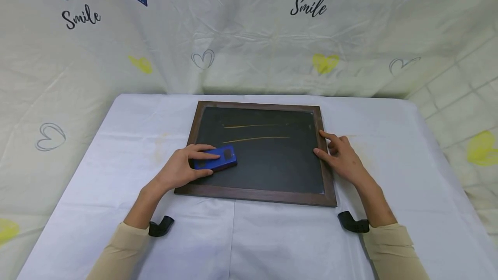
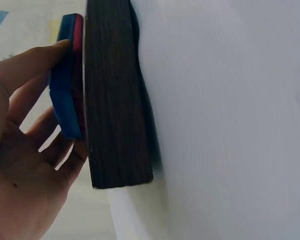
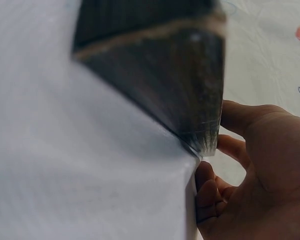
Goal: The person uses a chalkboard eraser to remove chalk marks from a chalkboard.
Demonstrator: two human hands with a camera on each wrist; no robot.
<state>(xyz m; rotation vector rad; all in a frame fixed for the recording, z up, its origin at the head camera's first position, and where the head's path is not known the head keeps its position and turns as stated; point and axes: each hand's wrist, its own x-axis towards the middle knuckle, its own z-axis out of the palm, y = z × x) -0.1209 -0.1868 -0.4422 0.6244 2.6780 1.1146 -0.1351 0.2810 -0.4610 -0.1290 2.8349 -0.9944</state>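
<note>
Blue eraser [image 1: 229,152]: a block with a dark red underside, held face down at the left part of the chalkboard [image 1: 272,167], close to the frame; whether the whole underside touches, I cannot tell.
Left hand [image 1: 180,167]: pinches the eraser across its width, thumb along the near side, fingers over the top and far side.
Right hand [image 1: 344,157]: holds the board's right side, thumb reaching over onto the face, forefinger on the frame, other fingers bent beside the outer edge; whether any reach underneath is hidden.
Wooden frame [image 1: 253,195]: dark brown, bordering the black panel, lying on a white cloth [image 1: 249,245].
Yellow lines [image 1: 254,139]: two thin, nearly level strokes in the panel's upper half, beyond the eraser and apart from it.
Cloth under the board: loose fabric could let the board skid or bunch up if the eraser pushes sideways harder than the right hand steadies.
Frame near the eraser: if it stands proud of the panel, the block's end could catch and tilt.
Chalk strokes: light or uneven pressure would probably smear them.
</note>
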